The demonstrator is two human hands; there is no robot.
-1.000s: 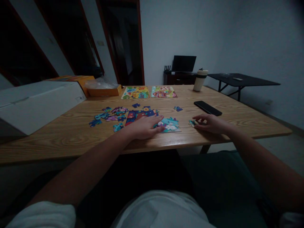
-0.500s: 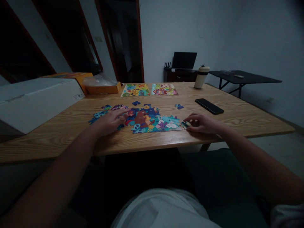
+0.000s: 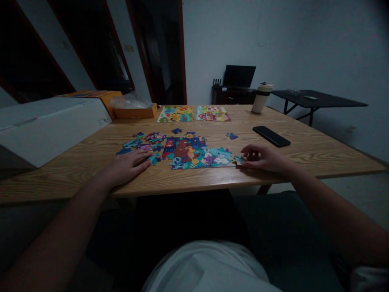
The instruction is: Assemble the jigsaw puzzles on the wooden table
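Part-built puzzle: the puzzle [image 3: 184,151] lies flat at the centre of the frame, animals on a dark blue and teal ground, its outline still uneven.
Piece in hand: a puzzle piece [image 3: 238,160] sits at the puzzle's right end; whether it is joined, I cannot tell.
Right hand: the right hand [image 3: 260,157], right of centre, pinches that piece between thumb and fingers.
Left hand: the left hand [image 3: 127,167], left of centre, is spread with fingers extended beside the loose pieces [image 3: 154,138]; whether it touches any, I cannot tell.
Strays: one blue piece [image 3: 176,131] above the puzzle, another piece [image 3: 232,136] above its right end.
Finished pictures: a yellow picture [image 3: 175,114] and a pink-and-green picture [image 3: 213,114], side by side at upper centre.
Bench right: a black phone [image 3: 271,136] lies on the wooden bench [image 3: 212,181]; a pale cup [image 3: 261,98] stands beyond it.
Bench left: a white box [image 3: 57,126], then an orange tray [image 3: 135,112] holding clear plastic [image 3: 133,101].
Background: a dark screen [image 3: 240,76], upper right of centre; a black table [image 3: 322,99], farther right.
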